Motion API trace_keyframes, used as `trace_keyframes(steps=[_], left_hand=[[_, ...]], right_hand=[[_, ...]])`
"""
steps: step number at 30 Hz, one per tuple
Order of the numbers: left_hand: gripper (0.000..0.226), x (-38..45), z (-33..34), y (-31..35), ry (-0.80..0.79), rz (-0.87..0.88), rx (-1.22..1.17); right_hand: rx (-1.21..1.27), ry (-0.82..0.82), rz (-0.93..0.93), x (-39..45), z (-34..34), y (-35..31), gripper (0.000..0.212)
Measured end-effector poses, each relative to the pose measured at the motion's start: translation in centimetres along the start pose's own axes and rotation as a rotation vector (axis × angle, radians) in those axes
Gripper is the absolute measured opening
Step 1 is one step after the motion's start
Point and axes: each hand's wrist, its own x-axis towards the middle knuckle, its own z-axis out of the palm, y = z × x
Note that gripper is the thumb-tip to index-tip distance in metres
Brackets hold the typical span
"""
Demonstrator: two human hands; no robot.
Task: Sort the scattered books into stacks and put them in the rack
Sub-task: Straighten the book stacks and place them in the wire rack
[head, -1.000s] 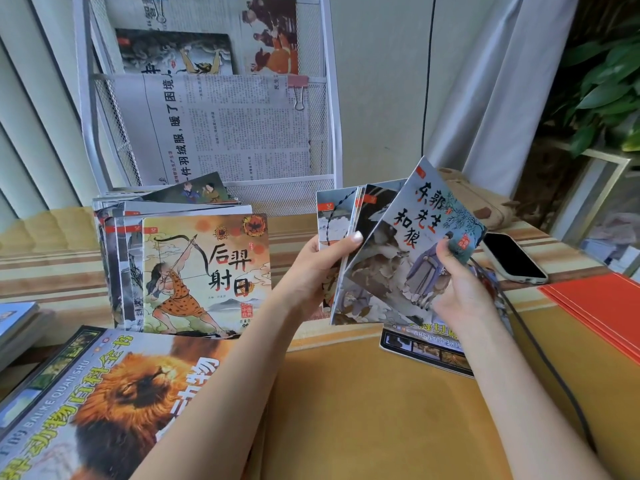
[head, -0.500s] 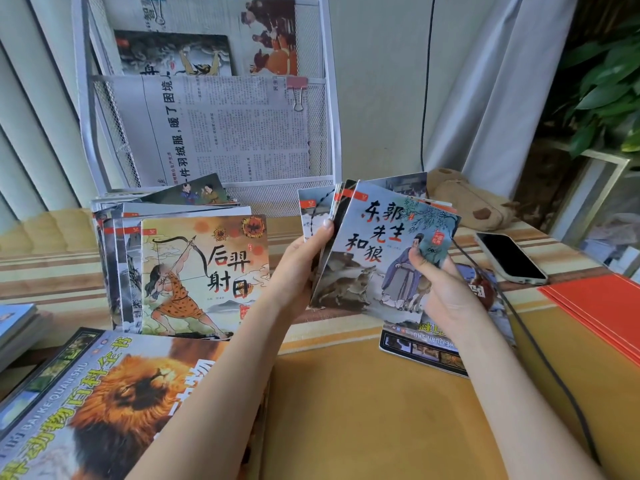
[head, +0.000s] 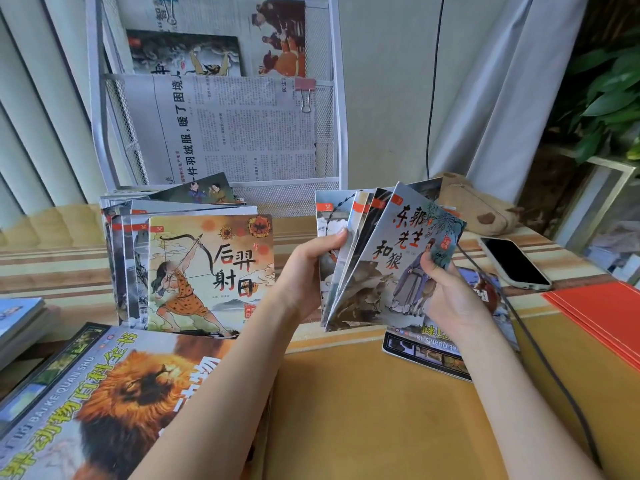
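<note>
2 hands (head: 381, 289) around fanned books (head: 374, 271)

Illumination is soft, even daylight, bright enough to read cover print, with no hard shadows; only faint shading lies beneath the forearms. The plant (head: 609, 98) corner at upper right is noticeably darker than the rest. Wide-angle distortion bows the rack (head: 341, 98) uprights and vertical blinds (head: 38, 116); the lion book (head: 114, 403) at the lower left edge appears stretched and slightly soft.
</note>
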Motion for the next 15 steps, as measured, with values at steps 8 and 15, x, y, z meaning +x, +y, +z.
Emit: trace_keyframes(steps=[8,15], left_hand=[[0.061,0.17,-0.26,-0.05,-0.04,-0.054,-0.03],[0.039,-0.14,-0.34,0.52,0.09,0.044,0.265]], right_hand=[[-0.016,-0.044,0.011,-0.05,-0.34,0.12,0.048],[-0.029,0.1,-0.104,0.02,0.26,0.41,0.038]])
